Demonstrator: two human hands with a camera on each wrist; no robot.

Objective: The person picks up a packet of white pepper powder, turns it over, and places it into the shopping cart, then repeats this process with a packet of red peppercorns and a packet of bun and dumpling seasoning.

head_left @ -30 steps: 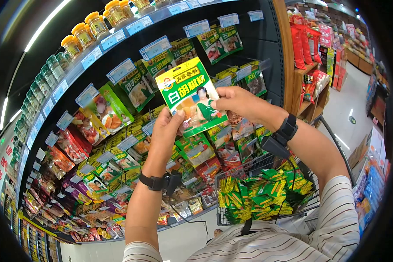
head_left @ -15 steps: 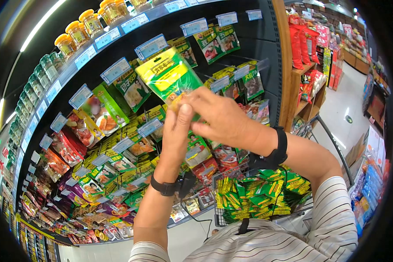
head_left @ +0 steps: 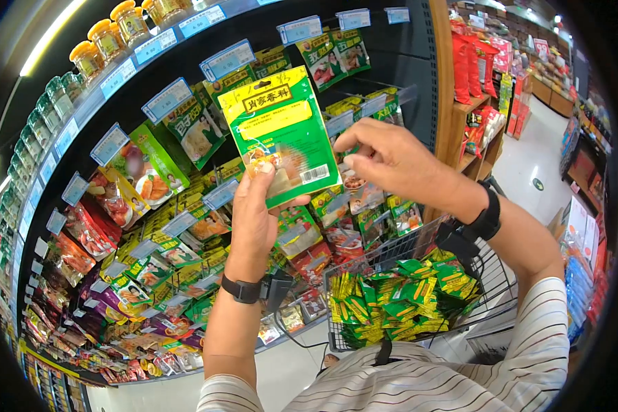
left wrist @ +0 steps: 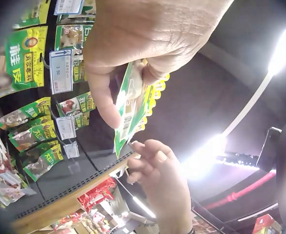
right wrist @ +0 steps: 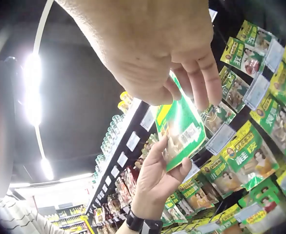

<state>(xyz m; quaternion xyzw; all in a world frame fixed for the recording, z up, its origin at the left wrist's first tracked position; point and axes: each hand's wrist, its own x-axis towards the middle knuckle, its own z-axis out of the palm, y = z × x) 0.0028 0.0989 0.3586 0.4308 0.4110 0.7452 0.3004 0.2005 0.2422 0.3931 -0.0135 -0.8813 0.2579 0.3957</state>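
Note:
My left hand (head_left: 254, 213) pinches a green and yellow spice packet (head_left: 281, 147) at its lower part, thumb on the face towards me and fingers behind. That face is the printed back, with a barcode low at the right and a hang hole at the top. Just right of the packet is my right hand (head_left: 391, 154), its fingers loosely bent and nothing in them. The left wrist view shows the packet (left wrist: 132, 105) nearly edge-on between thumb and fingers. In the right wrist view the right hand (right wrist: 157, 53) overlaps the packet's upper part.
Rows of hanging spice packets (head_left: 196, 127) with price tags fill the shelf rack ahead. Jars (head_left: 106, 44) line its upper shelf. A wire cart (head_left: 333, 329) full of green and yellow sachets stands close by my body. At the right is a wooden shelf post (head_left: 445, 103).
The packet has been turned from its front, with the woman's picture, to its printed back. My right hand has let go and moved off to the right, while the left keeps hold.

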